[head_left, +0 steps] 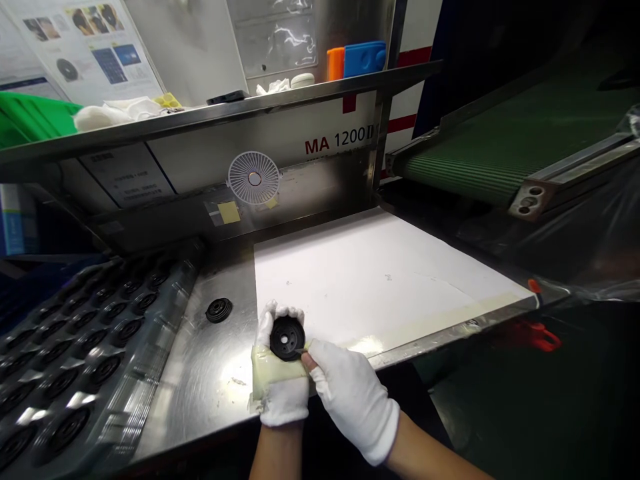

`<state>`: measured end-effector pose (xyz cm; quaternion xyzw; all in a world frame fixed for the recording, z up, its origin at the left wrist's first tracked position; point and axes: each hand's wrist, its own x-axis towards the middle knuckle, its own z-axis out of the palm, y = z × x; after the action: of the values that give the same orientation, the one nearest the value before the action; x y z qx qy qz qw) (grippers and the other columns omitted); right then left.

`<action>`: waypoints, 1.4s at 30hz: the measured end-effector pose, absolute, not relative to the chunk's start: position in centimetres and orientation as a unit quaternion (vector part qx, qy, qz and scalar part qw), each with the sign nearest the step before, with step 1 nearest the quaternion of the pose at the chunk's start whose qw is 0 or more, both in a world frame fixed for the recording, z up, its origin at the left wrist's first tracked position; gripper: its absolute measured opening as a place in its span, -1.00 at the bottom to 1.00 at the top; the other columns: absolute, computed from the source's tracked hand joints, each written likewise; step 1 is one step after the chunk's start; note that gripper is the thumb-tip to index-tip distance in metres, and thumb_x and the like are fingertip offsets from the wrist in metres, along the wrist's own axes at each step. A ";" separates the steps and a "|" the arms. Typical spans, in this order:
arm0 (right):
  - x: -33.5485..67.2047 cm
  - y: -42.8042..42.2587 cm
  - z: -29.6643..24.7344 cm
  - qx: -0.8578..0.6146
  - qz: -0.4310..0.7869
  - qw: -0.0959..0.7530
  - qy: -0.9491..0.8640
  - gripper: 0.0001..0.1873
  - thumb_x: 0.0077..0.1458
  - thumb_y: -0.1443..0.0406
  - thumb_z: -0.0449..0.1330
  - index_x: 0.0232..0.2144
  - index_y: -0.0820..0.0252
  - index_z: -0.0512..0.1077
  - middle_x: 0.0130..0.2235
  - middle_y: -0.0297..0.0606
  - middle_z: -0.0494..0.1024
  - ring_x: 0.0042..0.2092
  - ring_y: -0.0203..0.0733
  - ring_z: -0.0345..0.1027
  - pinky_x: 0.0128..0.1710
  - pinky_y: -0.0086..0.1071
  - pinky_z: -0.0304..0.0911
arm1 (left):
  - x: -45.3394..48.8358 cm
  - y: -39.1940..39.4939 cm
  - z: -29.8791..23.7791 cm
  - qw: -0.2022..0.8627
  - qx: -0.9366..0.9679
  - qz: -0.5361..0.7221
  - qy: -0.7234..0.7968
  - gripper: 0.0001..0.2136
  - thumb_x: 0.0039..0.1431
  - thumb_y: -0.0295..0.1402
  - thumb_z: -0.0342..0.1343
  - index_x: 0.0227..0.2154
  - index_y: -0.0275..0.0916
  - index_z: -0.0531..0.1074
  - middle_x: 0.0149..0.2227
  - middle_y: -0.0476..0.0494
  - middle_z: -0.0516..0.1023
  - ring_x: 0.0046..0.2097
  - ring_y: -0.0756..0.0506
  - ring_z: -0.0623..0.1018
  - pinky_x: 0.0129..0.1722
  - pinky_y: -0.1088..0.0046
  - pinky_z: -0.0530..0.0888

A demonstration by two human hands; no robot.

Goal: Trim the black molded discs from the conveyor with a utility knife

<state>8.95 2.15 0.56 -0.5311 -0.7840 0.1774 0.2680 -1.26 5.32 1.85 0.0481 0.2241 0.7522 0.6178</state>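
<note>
My left hand, in a white glove, holds a round black ribbed plastic part with its holed face turned up, fingers curled round its far rim. Pale yellow material lies across the palm area. My right hand, also gloved in white with a bare fingertip showing, pinches a thin dark tool whose tip touches the part's lower right edge. Most of that tool is hidden by the fingers. Left of my hands, a second black round part lies on the metal table.
A clear plastic tray of black round parts fills the left. White sheet covers the table's right half. Behind stand a small fan and a shelf. A green conveyor is at right; red-handled tool hangs below the edge.
</note>
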 end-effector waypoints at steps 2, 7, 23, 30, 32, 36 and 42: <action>9.3 2.3 0.6 -0.519 0.183 0.270 -0.790 -0.77 0.24 0.26 -0.12 -0.42 0.12 0.26 -0.46 -0.38 0.40 -0.46 -0.29 0.24 -0.49 -0.43 -0.04 | -1.4 4.8 2.0 0.638 0.068 0.720 0.264 -0.77 0.04 -0.40 0.05 -0.20 -0.24 0.41 -0.24 -0.15 0.47 -0.15 -0.11 0.46 -0.10 0.26 0.41; 10.0 2.7 0.6 -0.516 0.184 0.269 -0.792 -0.80 0.23 0.28 -0.09 -0.41 0.12 0.27 -0.44 -0.38 0.41 -0.44 -0.28 0.24 -0.47 -0.43 -0.03 | -1.8 4.2 2.4 0.658 0.091 0.695 0.273 -0.75 -0.03 -0.41 0.02 -0.25 -0.30 0.42 -0.43 -0.14 0.43 -0.35 -0.07 0.45 -0.33 0.36 0.45; 9.3 2.0 0.5 -0.508 0.180 0.283 -0.793 -0.82 0.21 0.31 -0.09 -0.36 0.12 0.29 -0.43 -0.38 0.41 -0.45 -0.28 0.24 -0.48 -0.41 -0.05 | -2.6 4.2 2.4 0.685 0.105 0.657 0.296 -0.75 -0.02 -0.40 0.02 -0.25 -0.32 0.42 -0.35 -0.22 0.44 -0.27 -0.14 0.47 -0.26 0.26 0.44; 8.9 1.8 0.1 -0.539 0.159 0.283 -0.777 -0.84 0.17 0.33 -0.05 -0.44 0.12 0.27 -0.48 -0.39 0.40 -0.48 -0.29 0.23 -0.51 -0.41 -0.09 | -2.3 5.0 1.9 0.657 0.081 0.695 0.280 -0.93 -0.02 -0.42 0.11 -0.42 -0.28 0.39 -0.52 -0.01 0.34 -0.45 0.02 0.39 -0.43 0.48 0.40; 8.6 1.5 0.0 -0.543 0.148 0.278 -0.779 -0.82 0.18 0.30 -0.06 -0.45 0.12 0.27 -0.50 -0.38 0.39 -0.49 -0.27 0.22 -0.52 -0.40 -0.10 | -2.2 5.1 1.7 0.646 0.076 0.708 0.276 -0.93 -0.03 -0.44 0.13 -0.43 -0.27 0.39 -0.51 0.01 0.34 -0.43 0.03 0.40 -0.37 0.47 0.42; 8.4 1.5 0.0 -0.537 0.152 0.270 -0.785 -0.82 0.18 0.31 -0.06 -0.44 0.12 0.27 -0.50 -0.39 0.38 -0.49 -0.28 0.22 -0.51 -0.40 -0.09 | -2.1 4.7 1.6 0.617 0.118 0.726 0.281 -0.83 -0.01 -0.44 0.10 -0.30 -0.26 0.41 -0.38 -0.08 0.43 -0.26 -0.05 0.46 -0.15 0.31 0.42; 8.9 2.1 -0.2 -0.538 0.165 0.294 -0.773 -0.81 0.20 0.30 -0.08 -0.42 0.13 0.28 -0.47 -0.38 0.40 -0.49 -0.29 0.21 -0.50 -0.41 -0.08 | -2.3 4.5 1.9 0.666 0.076 0.687 0.281 -0.81 -0.02 -0.40 0.03 -0.30 -0.28 0.42 -0.46 -0.09 0.40 -0.35 -0.07 0.45 -0.29 0.31 0.45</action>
<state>8.95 2.11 -0.23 -0.5379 -0.7728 0.1649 0.2936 -2.30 4.51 1.87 0.0764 0.2815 0.6869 0.6657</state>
